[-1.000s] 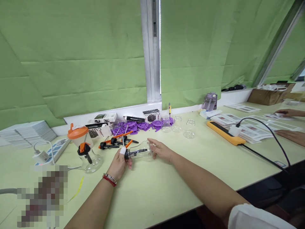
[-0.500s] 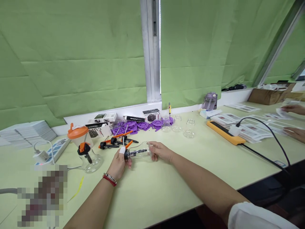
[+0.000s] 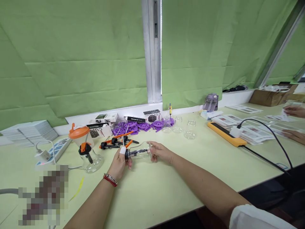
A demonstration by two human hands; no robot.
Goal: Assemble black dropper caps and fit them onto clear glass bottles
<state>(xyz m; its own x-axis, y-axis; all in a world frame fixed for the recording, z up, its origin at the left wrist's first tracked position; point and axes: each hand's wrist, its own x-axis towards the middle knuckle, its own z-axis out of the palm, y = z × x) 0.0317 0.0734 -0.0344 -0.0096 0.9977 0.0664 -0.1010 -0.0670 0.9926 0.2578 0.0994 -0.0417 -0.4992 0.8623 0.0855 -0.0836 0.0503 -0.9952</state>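
A clear glass bottle (image 3: 140, 154) lies on its side between my hands, just above the table. Its black cap (image 3: 127, 154) has an orange spout, and a dark tube runs inside the glass. My left hand (image 3: 119, 161) is closed round the cap end, a white wrap on its thumb. At the right, my right hand (image 3: 158, 152) grips the bottle's base. Several black lids with tubes and orange parts (image 3: 114, 141) lie behind my left hand. To the left stands another glass bottle (image 3: 95, 163) with a black and orange cap.
Purple plastic parts (image 3: 138, 126) and boxes (image 3: 101, 129) line the wall. Several upside-down glasses (image 3: 190, 131) stand right of them. An orange-lidded cup (image 3: 81, 135) and a white power strip (image 3: 57, 151) are left. A yellow power strip (image 3: 224, 133) and another person's hands (image 3: 294, 134) are right.
The camera view has shifted slightly. My hands hold the bottle in nearly the same pose. At the far right, the other person's hands have moved a little with the paper.
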